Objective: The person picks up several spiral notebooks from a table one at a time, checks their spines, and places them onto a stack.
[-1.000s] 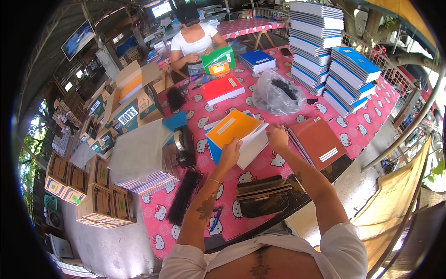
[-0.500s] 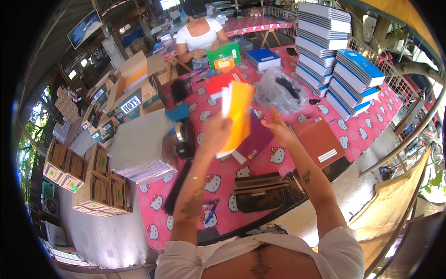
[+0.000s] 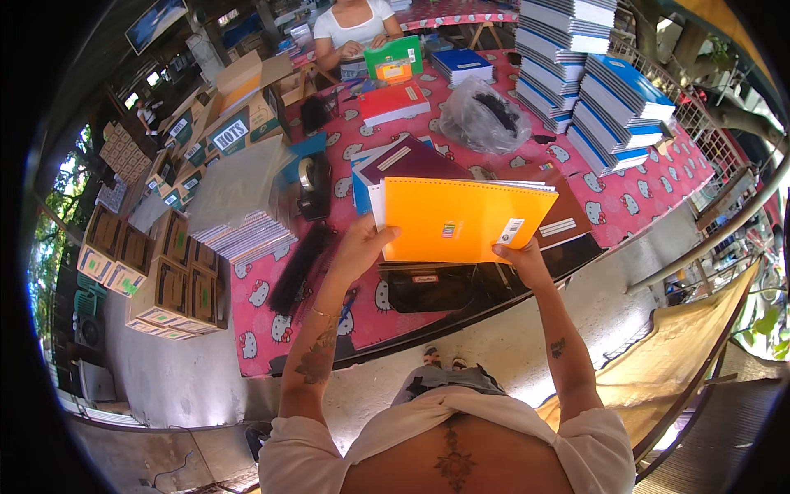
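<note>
Both hands hold a small stack of notebooks up off the worktop (image 3: 658,206), level and broadside to the person, with an orange notebook (image 3: 461,221) as the outer cover. The left hand (image 3: 362,247) clamps the lower left corner, thumb on the orange face and fingers closed behind; the right hand (image 3: 520,257) pinches the lower right corner, its fingers shut on the edge beside a small white sticker. Gripped at two corners like this, the thin books stay flat and squared instead of fanning out. Pale page edges and a spiral binding show along the top and left of the stack. The cover looks like smooth, matt card, rectangular, with a small printed patch near its middle. Directly beneath lie a maroon notebook (image 3: 411,160) and a brown notebook (image 3: 564,216) on a pink, cartoon-printed tablecloth of slick, plastic look. A black bag (image 3: 428,288) sits at the near edge, and a dark tape dispenser (image 3: 313,185) stands to the left beside a leaning pile of grey-covered notebooks (image 3: 243,206). Tall, neat blue and white stacks (image 3: 609,90) fill the far right, a crumpled clear plastic bag (image 3: 481,119) lies before them, and cardboard boxes (image 3: 164,280) are piled left of the worktop. A second person (image 3: 354,29) sits at the far side.
</note>
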Available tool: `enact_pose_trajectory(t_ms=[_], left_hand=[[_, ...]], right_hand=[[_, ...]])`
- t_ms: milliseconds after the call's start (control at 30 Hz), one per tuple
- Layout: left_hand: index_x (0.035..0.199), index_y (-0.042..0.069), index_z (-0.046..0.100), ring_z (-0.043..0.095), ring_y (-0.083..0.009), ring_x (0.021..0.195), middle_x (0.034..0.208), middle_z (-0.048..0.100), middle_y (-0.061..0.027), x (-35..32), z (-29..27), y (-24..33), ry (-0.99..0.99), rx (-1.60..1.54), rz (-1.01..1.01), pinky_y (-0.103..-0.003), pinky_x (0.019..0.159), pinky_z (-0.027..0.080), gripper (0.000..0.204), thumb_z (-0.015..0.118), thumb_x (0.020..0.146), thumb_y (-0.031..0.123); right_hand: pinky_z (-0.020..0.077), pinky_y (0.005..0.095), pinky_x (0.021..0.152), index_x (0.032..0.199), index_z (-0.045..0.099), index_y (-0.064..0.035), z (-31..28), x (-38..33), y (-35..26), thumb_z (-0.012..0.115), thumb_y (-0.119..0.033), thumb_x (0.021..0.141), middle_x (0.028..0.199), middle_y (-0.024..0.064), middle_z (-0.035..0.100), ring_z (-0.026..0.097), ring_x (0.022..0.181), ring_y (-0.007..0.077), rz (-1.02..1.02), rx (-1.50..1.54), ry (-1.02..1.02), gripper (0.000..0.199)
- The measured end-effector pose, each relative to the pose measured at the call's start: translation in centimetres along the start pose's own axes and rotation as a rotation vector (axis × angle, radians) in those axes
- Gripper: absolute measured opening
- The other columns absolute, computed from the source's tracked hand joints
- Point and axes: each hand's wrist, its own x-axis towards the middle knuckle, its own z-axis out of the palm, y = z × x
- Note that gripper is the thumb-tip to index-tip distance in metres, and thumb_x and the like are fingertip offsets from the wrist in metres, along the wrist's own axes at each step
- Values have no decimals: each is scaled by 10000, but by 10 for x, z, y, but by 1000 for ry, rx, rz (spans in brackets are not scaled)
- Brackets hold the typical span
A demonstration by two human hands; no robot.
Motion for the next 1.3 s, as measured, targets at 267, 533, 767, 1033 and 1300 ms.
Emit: enact_pose_trajectory(t_ms=[267, 533, 767, 1033, 1300], left_hand=[[1109, -17, 679, 630, -84, 870, 956, 702, -1, -27, -6, 14, 101, 12, 28, -247, 811, 489, 216, 673, 913, 74], [1373, 39, 424, 532, -165, 1162, 1283, 523, -90, -47, -16, -20, 182, -126, 265, -291, 971, 449, 612, 564, 783, -48], [1345, 43, 417, 556, -171, 1080, 1209, 544, -75, -68, 0, -135, 365, -248, 48, -330, 945, 476, 554, 595, 825, -27], [1348, -25, 403, 584, -279, 1064, 1136, 590, -156, -59, 20, -142, 621, 84, 168, -380, 874, 494, 436, 500, 925, 12], [1258, -33, 542, 616, -430, 922, 1029, 618, -226, -46, -106, -174, 665, 1134, 211, -474, 766, 529, 367, 552, 905, 67]], right_hand=[[537, 300, 918, 1182, 659, -30, 22, 4, 20, 758, -58, 876, 1124, 43, 707, 667, 1024, 133, -51, 100, -28, 324], [533, 275, 863, 1228, 583, -15, 42, -6, 27, 796, -101, 838, 1085, 66, 678, 638, 987, 112, 59, -65, -8, 452], [485, 346, 977, 1402, 395, 1, 62, -9, 70, 839, -166, 805, 1199, 125, 594, 593, 1134, 210, -159, -403, 26, 763], [507, 292, 902, 1294, 501, -2, 75, -3, 65, 847, -93, 786, 1083, 102, 653, 626, 1056, 161, -146, -198, 112, 621], [498, 305, 922, 1160, 566, -3, 57, -7, 72, 883, -44, 728, 1112, 86, 647, 625, 1024, 149, -54, -164, 130, 537]])
